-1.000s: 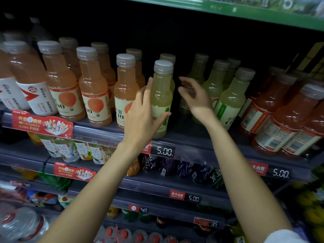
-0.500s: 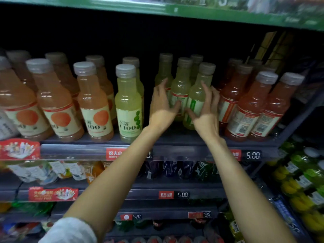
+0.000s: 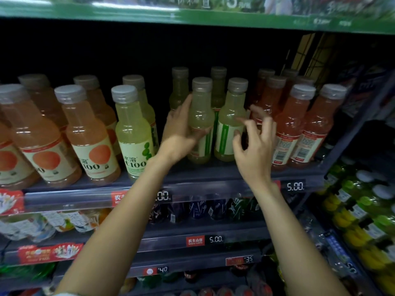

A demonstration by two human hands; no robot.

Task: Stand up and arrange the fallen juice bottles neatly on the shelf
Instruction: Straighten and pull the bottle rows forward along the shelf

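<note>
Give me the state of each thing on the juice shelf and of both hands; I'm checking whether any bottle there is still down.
Left hand: grips a yellow-green bottle, upright.
Right hand: fingers loosely curled beside the neighbouring yellow-green bottle, upright; contact unclear.
Front yellow-green bottle: upright, capped.
Orange bottles: upright, capped.
Pink bottles: upright, capped.
Shelf: no fallen bottle visible.

- I see a pale green juice bottle (image 3: 201, 120) standing upright on the shelf (image 3: 213, 174), grey cap on, gripped at its body by my left hand (image 3: 179, 133).
- A second pale green bottle (image 3: 229, 122) stands upright touching the first, between my two hands; my right hand (image 3: 254, 150) hovers just beside it, fingers loosely curled.
- Left of my left hand stands another green bottle (image 3: 133, 133), then orange bottles (image 3: 85, 133), all upright.
- Right of my right hand stand reddish bottles (image 3: 297, 127), upright.
</note>
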